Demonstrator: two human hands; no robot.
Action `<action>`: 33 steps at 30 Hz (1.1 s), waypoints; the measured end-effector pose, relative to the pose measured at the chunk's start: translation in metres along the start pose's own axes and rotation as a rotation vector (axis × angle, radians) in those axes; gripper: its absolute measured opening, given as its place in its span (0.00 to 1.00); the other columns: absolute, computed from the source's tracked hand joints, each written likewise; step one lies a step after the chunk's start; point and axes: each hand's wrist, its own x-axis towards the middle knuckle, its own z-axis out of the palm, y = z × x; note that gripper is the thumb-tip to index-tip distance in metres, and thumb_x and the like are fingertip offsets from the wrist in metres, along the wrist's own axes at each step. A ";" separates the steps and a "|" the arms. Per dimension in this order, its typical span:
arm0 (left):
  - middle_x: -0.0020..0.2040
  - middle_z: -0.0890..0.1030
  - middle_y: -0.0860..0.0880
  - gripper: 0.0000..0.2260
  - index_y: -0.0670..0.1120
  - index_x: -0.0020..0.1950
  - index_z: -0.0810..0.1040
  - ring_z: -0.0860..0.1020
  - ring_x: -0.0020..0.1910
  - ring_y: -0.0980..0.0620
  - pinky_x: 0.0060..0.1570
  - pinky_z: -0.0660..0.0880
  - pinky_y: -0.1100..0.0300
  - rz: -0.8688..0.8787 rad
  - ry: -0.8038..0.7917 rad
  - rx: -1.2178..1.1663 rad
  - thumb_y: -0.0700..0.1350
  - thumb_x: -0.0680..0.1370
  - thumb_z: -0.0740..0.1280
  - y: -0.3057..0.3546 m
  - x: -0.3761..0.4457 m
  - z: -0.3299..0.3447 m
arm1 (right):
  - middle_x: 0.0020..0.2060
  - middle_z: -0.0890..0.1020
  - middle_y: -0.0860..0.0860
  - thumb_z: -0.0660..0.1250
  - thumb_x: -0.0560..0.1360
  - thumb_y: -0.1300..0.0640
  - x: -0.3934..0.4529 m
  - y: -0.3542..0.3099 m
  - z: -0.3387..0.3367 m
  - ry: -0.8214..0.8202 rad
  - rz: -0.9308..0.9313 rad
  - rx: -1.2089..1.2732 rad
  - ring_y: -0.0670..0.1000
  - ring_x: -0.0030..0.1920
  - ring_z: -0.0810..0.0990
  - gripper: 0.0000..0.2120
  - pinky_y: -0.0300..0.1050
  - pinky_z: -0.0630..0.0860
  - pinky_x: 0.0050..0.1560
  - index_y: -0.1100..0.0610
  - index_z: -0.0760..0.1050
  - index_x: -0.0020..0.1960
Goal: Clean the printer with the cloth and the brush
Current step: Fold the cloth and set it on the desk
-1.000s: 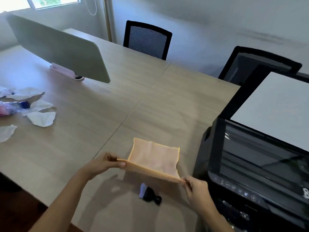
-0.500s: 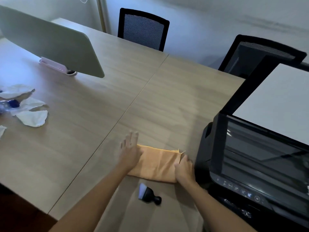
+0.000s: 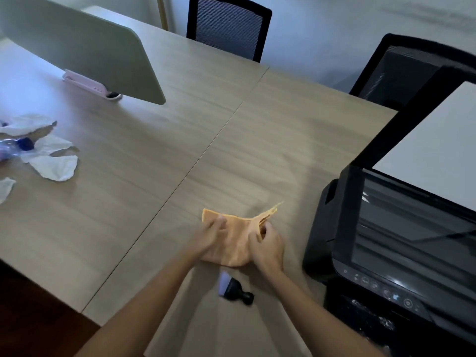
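An orange cloth (image 3: 238, 237) lies folded on the wooden table (image 3: 144, 161) just left of the black printer (image 3: 401, 240). My left hand (image 3: 212, 234) rests flat on the cloth's left part. My right hand (image 3: 266, 244) grips the cloth's right edge, which is lifted and shows several layers. A small black brush (image 3: 235, 288) with pale bristles lies on the table right below the cloth, between my forearms. The printer's scanner lid stands raised, showing its white underside (image 3: 438, 148) and the dark glass.
Crumpled white tissues (image 3: 51, 161) and a plastic bottle (image 3: 13, 148) lie at the left. A pale green divider panel (image 3: 85, 47) stands at the back left. Two black office chairs (image 3: 228, 27) sit behind the table. The table's front edge runs at the lower left.
The cloth went from being held spread in the air to lying on the table, then was folded narrower. My right hand now lifts its right edge; the view has tilted down.
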 end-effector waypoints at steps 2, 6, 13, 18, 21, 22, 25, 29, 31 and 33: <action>0.45 0.86 0.47 0.28 0.41 0.56 0.79 0.83 0.43 0.50 0.57 0.76 0.47 -0.143 -0.018 -0.390 0.62 0.80 0.52 0.002 0.002 -0.009 | 0.37 0.81 0.50 0.67 0.70 0.53 -0.009 -0.014 0.015 -0.150 -0.094 0.099 0.52 0.39 0.78 0.05 0.47 0.71 0.39 0.53 0.72 0.39; 0.38 0.84 0.44 0.28 0.42 0.40 0.82 0.81 0.39 0.49 0.47 0.79 0.44 -0.096 0.109 -0.147 0.68 0.60 0.72 -0.012 0.004 -0.028 | 0.44 0.84 0.51 0.62 0.76 0.48 -0.012 -0.013 0.033 -0.372 -0.137 0.075 0.50 0.44 0.80 0.10 0.44 0.73 0.44 0.53 0.77 0.47; 0.63 0.75 0.39 0.33 0.43 0.70 0.67 0.75 0.61 0.38 0.58 0.74 0.48 0.185 0.395 0.542 0.38 0.67 0.74 -0.036 0.006 -0.021 | 0.76 0.61 0.53 0.63 0.76 0.55 0.007 0.016 0.044 -0.554 -0.392 -0.563 0.60 0.75 0.56 0.27 0.51 0.55 0.74 0.58 0.62 0.73; 0.80 0.49 0.53 0.27 0.55 0.77 0.57 0.47 0.79 0.44 0.72 0.48 0.32 0.341 0.087 1.184 0.46 0.79 0.61 -0.044 0.011 -0.021 | 0.78 0.50 0.44 0.58 0.78 0.50 0.002 0.031 0.035 -0.510 -0.386 -0.761 0.61 0.75 0.51 0.31 0.57 0.54 0.72 0.51 0.50 0.77; 0.80 0.45 0.57 0.28 0.58 0.78 0.50 0.41 0.79 0.45 0.70 0.40 0.29 0.326 -0.125 1.236 0.52 0.80 0.59 -0.037 0.016 -0.020 | 0.78 0.49 0.42 0.56 0.79 0.52 -0.003 0.045 0.025 -0.471 -0.319 -0.762 0.62 0.75 0.52 0.29 0.57 0.55 0.72 0.50 0.49 0.77; 0.80 0.45 0.57 0.29 0.58 0.78 0.50 0.41 0.79 0.44 0.69 0.39 0.29 0.347 -0.153 1.257 0.54 0.80 0.59 -0.035 0.021 -0.017 | 0.78 0.49 0.42 0.56 0.79 0.52 -0.001 0.049 0.021 -0.462 -0.305 -0.777 0.61 0.75 0.53 0.29 0.57 0.55 0.71 0.49 0.49 0.77; 0.80 0.44 0.57 0.30 0.58 0.78 0.50 0.40 0.79 0.43 0.69 0.40 0.28 0.390 -0.219 1.330 0.57 0.79 0.60 -0.028 0.031 -0.001 | 0.78 0.49 0.42 0.56 0.79 0.50 0.003 0.062 0.008 -0.441 -0.239 -0.804 0.61 0.74 0.54 0.29 0.55 0.56 0.70 0.49 0.48 0.77; 0.80 0.45 0.56 0.30 0.58 0.78 0.50 0.40 0.79 0.43 0.69 0.41 0.28 0.466 -0.256 1.396 0.58 0.79 0.59 -0.025 0.030 0.032 | 0.78 0.48 0.44 0.55 0.80 0.53 -0.008 0.081 -0.009 -0.376 -0.187 -0.864 0.60 0.68 0.62 0.29 0.52 0.61 0.67 0.51 0.48 0.77; 0.80 0.46 0.56 0.30 0.58 0.78 0.50 0.41 0.79 0.43 0.69 0.41 0.28 0.473 -0.265 1.392 0.57 0.79 0.59 -0.024 0.028 0.044 | 0.78 0.48 0.45 0.56 0.79 0.54 -0.012 0.087 -0.017 -0.360 -0.163 -0.879 0.60 0.68 0.62 0.30 0.52 0.61 0.67 0.52 0.47 0.77; 0.80 0.46 0.56 0.30 0.58 0.78 0.50 0.42 0.79 0.44 0.70 0.42 0.27 0.460 -0.258 1.386 0.57 0.79 0.59 -0.024 0.026 0.048 | 0.78 0.49 0.48 0.57 0.79 0.56 -0.015 0.086 -0.020 -0.342 -0.136 -0.858 0.60 0.69 0.62 0.30 0.53 0.62 0.67 0.53 0.48 0.77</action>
